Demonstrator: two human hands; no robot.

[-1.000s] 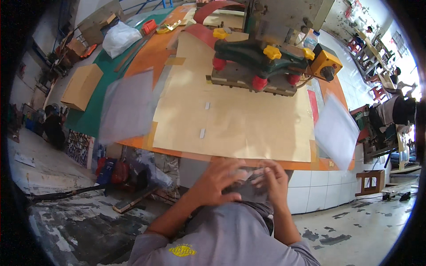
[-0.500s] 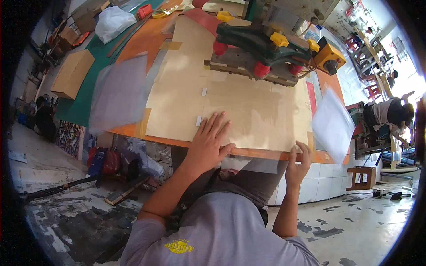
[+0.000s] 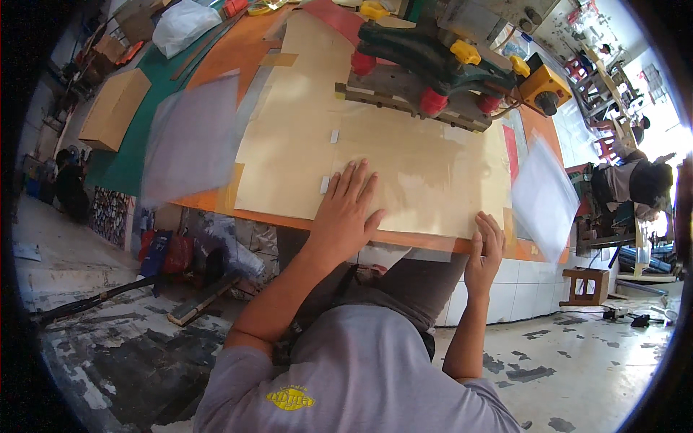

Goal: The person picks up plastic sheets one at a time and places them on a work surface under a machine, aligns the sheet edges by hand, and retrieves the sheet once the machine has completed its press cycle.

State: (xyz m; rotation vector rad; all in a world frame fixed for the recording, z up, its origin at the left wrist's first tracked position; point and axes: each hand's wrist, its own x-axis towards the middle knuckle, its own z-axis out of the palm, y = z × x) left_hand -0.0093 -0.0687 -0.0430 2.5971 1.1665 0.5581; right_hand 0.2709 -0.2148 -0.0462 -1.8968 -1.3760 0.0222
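Observation:
A large tan board (image 3: 289, 159) lies on the orange tabletop, with a glossy patch on its right half that looks like clear film. My left hand (image 3: 346, 206) rests flat on the board's near part, fingers stretched and thumb out to the right. Just beside its fingertips is a small white strip (image 3: 325, 185); another white tab (image 3: 334, 136) sits farther up. At the board's near right edge, my right hand (image 3: 486, 252) touches with bent fingers, its thumb apart from them. Whether it touches the film's edge is too faint to tell.
A green press head (image 3: 419, 61) with red feet and yellow knobs stands over the board's far side, a yellow switch box (image 3: 543, 90) beside it. Translucent sheets lie left (image 3: 191, 137) and right (image 3: 545, 198). A cardboard box (image 3: 115, 112) is far left. Another person (image 3: 635, 180) works at right.
The view has shifted slightly. The see-through sheet that hung over the near edge between my hands now shows less there. Both hands have edged forward a little with it.

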